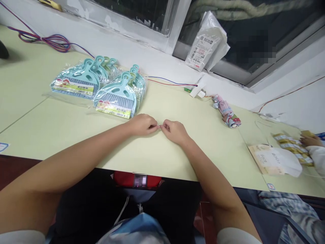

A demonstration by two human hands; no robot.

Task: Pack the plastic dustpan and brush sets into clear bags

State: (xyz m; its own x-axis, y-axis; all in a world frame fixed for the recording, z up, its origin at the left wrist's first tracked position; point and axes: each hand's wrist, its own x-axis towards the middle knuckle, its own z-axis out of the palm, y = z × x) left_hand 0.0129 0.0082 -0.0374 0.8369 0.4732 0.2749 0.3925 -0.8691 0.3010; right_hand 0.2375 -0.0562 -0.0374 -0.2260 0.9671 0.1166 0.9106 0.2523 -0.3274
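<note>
Over the middle of the pale table [152, 152], my left hand [143, 124] and my right hand [175, 130] meet, their thumbs and fingertips close together or touching. Both are closed with the fingers curled in. Whatever they pinch, if anything, is too small to make out. Just beyond my left hand lies a stack of light-blue dustpan and brush sets [119, 96] in clear plastic bags. Another stack of bagged dustpan and brush sets [78, 79] sits further left, with printed labels on the front.
A rolled patterned umbrella-like bundle [226, 111] lies at the right near the wall. Further right are a paper-and-plastic package [275, 159], banded yellow packs [291, 145] and another person's hand [311, 139]. Coiled cable [54, 42] runs along the wall. A plastic bag [207, 42] hangs by the window.
</note>
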